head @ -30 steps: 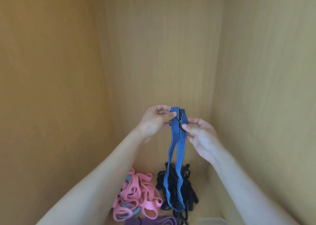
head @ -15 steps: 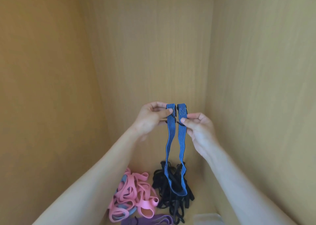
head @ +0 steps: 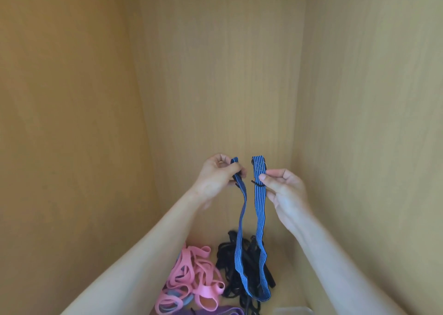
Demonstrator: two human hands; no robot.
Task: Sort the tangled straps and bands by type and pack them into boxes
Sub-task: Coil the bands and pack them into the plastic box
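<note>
Pink bands (head: 191, 274) are lying in a tangle at the lower left with grey-blue bands (head: 176, 301) caught among them, so lifting one is likely to drag others up with it. Just right of them the left hand (head: 217, 178) is pinching one end of the blue striped strap (head: 260, 209) between thumb and curled fingers. The strap is turning edge-on there, and so narrow and twisted a hold is risking a slip. From its two raised ends the strap is hanging down in a long loop, and the bottom of the loop is dipping over the black straps (head: 227, 264). Pulling it upward or sideways is liable to hook black ones and mix the types. The right hand (head: 282, 190) is pinching the other end between thumb and forefinger, its remaining fingers loosely curled. A small black piece is sticking out beside that pinch and could snag on whatever it brushes. Whether it is a hook, a clip or a cord is too small to tell, and the left fingertips are hiding behind the strap. Whether the loop is touching the black heap or only hanging in front of it is unclear. A purple band (head: 215, 311) and, further right, a pale translucent thing (head: 293, 311), possibly a box, are being cut off by the bottom edge.
</note>
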